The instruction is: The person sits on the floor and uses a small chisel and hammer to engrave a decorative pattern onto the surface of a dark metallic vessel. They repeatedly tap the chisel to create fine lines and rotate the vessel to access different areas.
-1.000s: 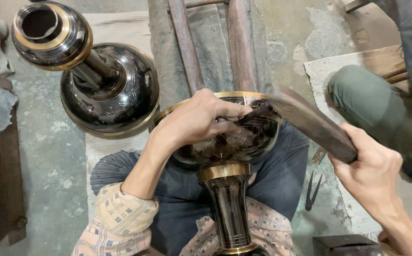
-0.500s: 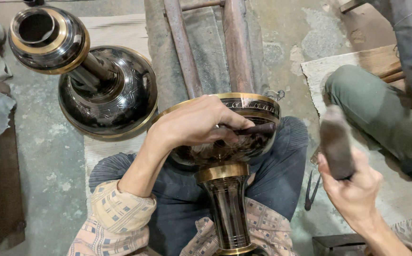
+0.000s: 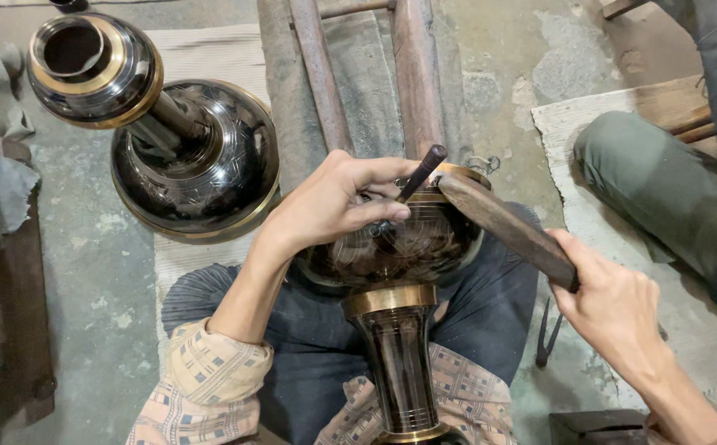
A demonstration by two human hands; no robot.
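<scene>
The left hand (image 3: 325, 206) has its fingers (image 3: 379, 213) pinched narrowly around a small dark chisel (image 3: 416, 175), its tip set on the bulb of the dark engraved vase (image 3: 395, 272) lying across the person's lap. The right hand (image 3: 614, 305) grips a flat wooden mallet (image 3: 503, 227), its head just beside the chisel's top. A second, similar vase (image 3: 185, 156) lies on the floor (image 3: 86, 272) to the left.

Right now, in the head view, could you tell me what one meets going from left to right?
Standing dark vase → left hand → punch → wooden mallet → right hand → another person's green-clad leg.
</scene>
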